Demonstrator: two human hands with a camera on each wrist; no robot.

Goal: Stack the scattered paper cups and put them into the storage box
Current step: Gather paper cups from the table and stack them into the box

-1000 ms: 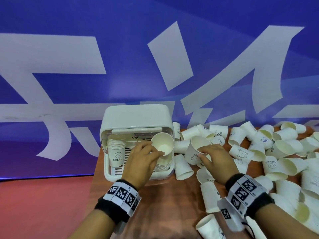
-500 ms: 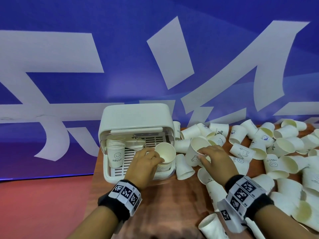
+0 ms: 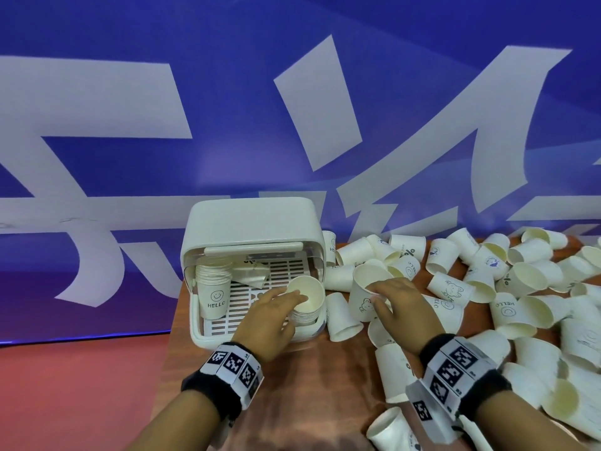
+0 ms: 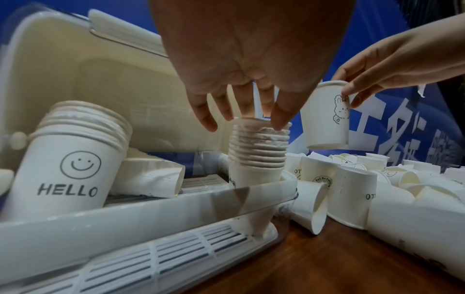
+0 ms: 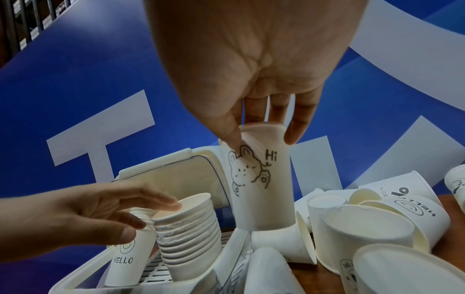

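The white storage box [image 3: 250,219] stands open at the table's left end. A tall stack of cups [image 3: 307,307] stands in its front right corner. My left hand [image 3: 294,299] hovers over that stack. Its fingertips [image 5: 171,204] rest on the top rim and the thumb stays off the stack's side. A second stack marked HELLO [image 3: 214,288] stands at the box's left. My right hand [image 3: 380,292] pinches the rim of a bear cup [image 5: 261,189] marked "Hi". That cup hangs upright just right of the box, above the loose cups.
A single cup [image 4: 151,179] lies on its side on the box's slatted floor between the stacks. Several loose cups [image 3: 487,288] cover the right half of the wooden table [image 3: 309,385]. A blue banner rises behind. The table's left edge runs just beside the box.
My left hand has lowered the stack into the box's front right corner and loosened its hold to fingertips on the rim. The right hand still holds the bear cup beside the box.
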